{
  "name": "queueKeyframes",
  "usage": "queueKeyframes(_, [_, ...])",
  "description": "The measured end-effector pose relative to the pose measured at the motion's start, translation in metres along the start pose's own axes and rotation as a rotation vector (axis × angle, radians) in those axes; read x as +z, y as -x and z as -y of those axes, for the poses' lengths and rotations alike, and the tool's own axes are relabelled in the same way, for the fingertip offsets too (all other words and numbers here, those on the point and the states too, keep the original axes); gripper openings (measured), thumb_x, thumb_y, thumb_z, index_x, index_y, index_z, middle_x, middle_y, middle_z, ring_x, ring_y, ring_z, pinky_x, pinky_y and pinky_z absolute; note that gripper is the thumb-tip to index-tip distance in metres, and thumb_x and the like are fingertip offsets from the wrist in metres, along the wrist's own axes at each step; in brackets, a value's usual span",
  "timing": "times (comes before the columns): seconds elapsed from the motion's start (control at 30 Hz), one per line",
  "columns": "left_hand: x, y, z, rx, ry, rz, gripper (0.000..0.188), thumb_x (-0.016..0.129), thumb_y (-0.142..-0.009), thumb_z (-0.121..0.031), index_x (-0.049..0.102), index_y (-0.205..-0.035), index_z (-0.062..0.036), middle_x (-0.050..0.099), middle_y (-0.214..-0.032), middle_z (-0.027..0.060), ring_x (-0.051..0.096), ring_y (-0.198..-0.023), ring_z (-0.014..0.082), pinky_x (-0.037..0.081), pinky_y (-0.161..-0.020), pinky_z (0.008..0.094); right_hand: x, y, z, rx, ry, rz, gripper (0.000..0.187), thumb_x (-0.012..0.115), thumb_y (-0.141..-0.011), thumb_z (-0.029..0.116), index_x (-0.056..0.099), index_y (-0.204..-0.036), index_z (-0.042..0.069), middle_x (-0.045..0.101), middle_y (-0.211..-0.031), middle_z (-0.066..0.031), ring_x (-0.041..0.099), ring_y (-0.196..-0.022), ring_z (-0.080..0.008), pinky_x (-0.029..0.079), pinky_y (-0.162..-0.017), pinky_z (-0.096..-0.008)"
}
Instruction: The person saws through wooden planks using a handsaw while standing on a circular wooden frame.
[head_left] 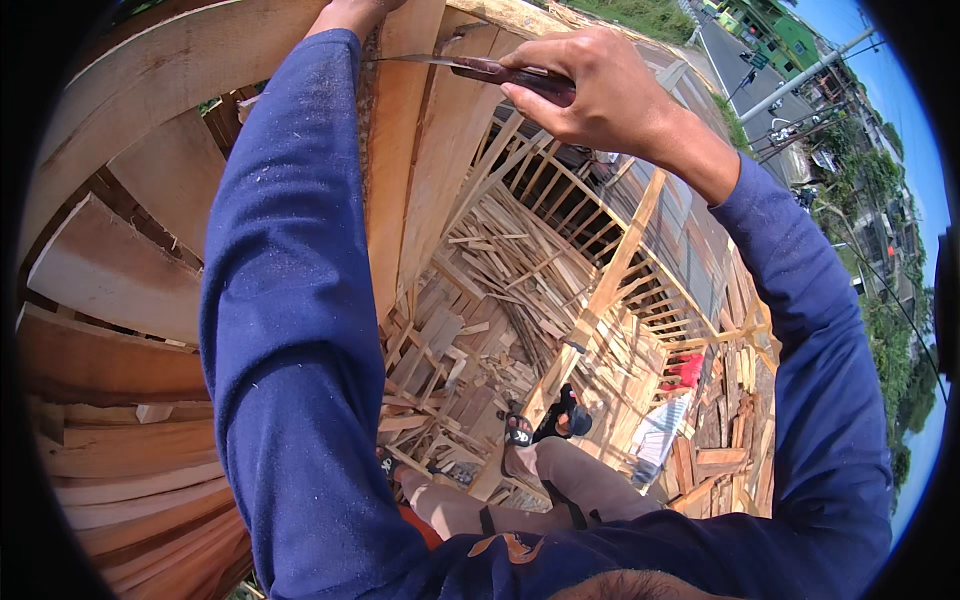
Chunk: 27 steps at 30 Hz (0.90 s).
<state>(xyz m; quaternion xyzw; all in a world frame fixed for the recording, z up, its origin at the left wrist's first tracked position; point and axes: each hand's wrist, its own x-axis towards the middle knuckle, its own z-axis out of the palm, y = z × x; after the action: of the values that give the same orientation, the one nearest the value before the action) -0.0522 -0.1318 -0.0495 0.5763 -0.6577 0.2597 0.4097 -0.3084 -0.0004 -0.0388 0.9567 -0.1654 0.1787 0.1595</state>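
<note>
My right hand (600, 90) is closed round the dark red-brown handle of a bladed hand tool (490, 70). Its thin metal blade points left, across the upright wooden boards (397, 170); whether it is a knife or a saw seen edge-on I cannot tell. At the top edge only the back part of my left hand (352, 14) shows, beside the top of those boards. Its fingers are cut off from view. Pale specks like sawdust cling to my left sleeve.
Overlapping planks (120, 260) form a wall at left. Far below lie heaped timber offcuts (520, 270). A long beam (610, 280) slopes beneath me, near my sandalled foot (519, 432). Another person in a dark cap (574, 420) is below. A road (730, 65) runs beyond.
</note>
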Motion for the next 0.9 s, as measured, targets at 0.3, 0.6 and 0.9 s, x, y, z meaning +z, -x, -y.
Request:
queueKeyframes(0.3, [0.0, 0.005, 0.014, -0.101, -0.004, 0.014, 0.045, 0.063, -0.086, -0.046, 0.075, -0.077, -0.0036, 0.07, -0.08, 0.0209, 0.07, -0.081, 0.0387, 0.056, -0.076, 0.0474, -0.05, 0.081, 0.02, -0.012, 0.068, -0.065, 0.025, 0.072, -0.081, 0.012, 0.072, -0.104, 0.001, 0.066, -0.074, -0.0131, 0.06, -0.051, -0.0244, 0.047, -0.047, -0.0324])
queueKeyframes(0.6, [-0.012, 0.006, 0.018, -0.027, 0.076, -0.01, 0.043, 0.065, -0.086, -0.043, 0.074, -0.077, -0.0023, 0.069, -0.079, 0.0231, 0.069, -0.079, 0.0393, 0.055, -0.076, 0.0462, -0.097, 0.082, 0.039, -0.034, 0.081, 0.077, 0.031, 0.074, -0.075, 0.001, 0.07, -0.105, -0.006, 0.055, -0.062, -0.0099, 0.054, -0.048, -0.0218, 0.043, -0.046, -0.0334])
queueKeyframes(0.9, [-0.012, 0.006, 0.02, -0.096, 0.055, 0.016, 0.046, 0.065, -0.087, -0.045, 0.073, -0.073, -0.0011, 0.069, -0.075, 0.0222, 0.07, -0.076, 0.0384, 0.055, -0.073, 0.0474, -0.114, 0.055, 0.072, -0.083, 0.079, 0.146, 0.038, 0.074, -0.075, -0.002, 0.067, -0.111, -0.009, 0.053, -0.065, -0.012, 0.052, -0.051, -0.0224, 0.038, -0.047, -0.0334])
